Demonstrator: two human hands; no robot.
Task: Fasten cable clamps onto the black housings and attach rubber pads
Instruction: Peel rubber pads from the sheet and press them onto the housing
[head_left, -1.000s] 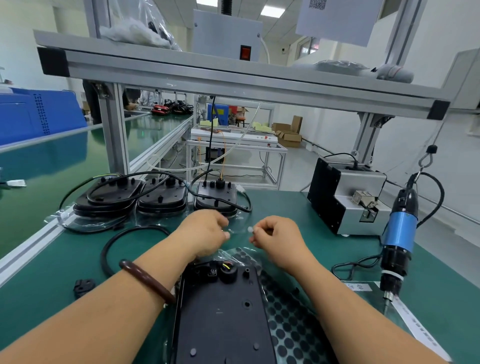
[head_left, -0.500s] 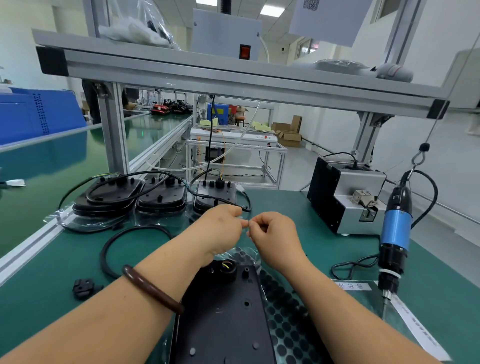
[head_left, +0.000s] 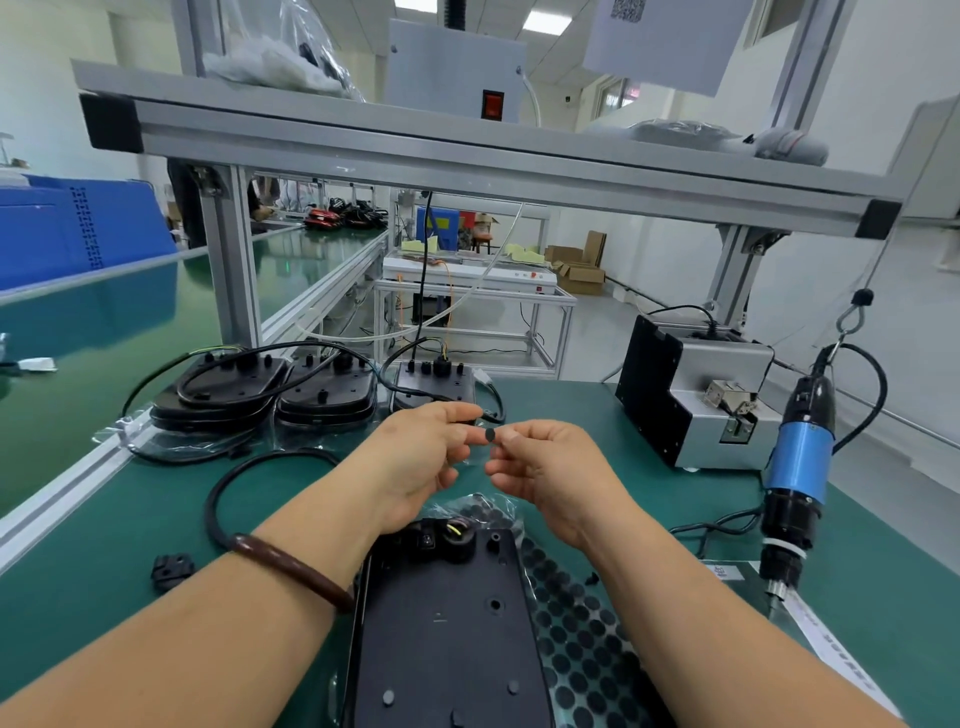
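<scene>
Nearest the camera, a black housing (head_left: 447, 623) lies flat on the green bench (head_left: 649, 415), its near end cut off by the bottom edge of the picture and its left flank partly covered by the left forearm, which wears a dark brown bracelet (head_left: 291, 569). Under its right side and running out of frame is a clear sheet of round black rubber pads (head_left: 582, 639); the right forearm hides part of that sheet. Above the housing's far end the two hands meet in the air: the right hand (head_left: 550, 467) pinches one small round rubber pad (head_left: 489, 435) between thumb and forefinger, and the left hand (head_left: 415, 457) has its fingertips drawn together right beside the pad, though whether they touch it or hold anything of their own is too small to make out. A small black cable clamp (head_left: 171, 570) sits loose on the mat to the left, near a loop of black cable (head_left: 244, 478). To the right a blue and black electric screwdriver (head_left: 795, 478) hangs from a hook, its tip near a strip of white paper that is partly cut off. Further back, three more black housings (head_left: 322, 395) stand in a row on plastic wrap, with cords draped across them. A grey and black box-shaped machine (head_left: 691, 395) stands at the back right, its function unclear. An aluminium frame shelf (head_left: 467, 161) spans overhead, blocking much of the room behind.
</scene>
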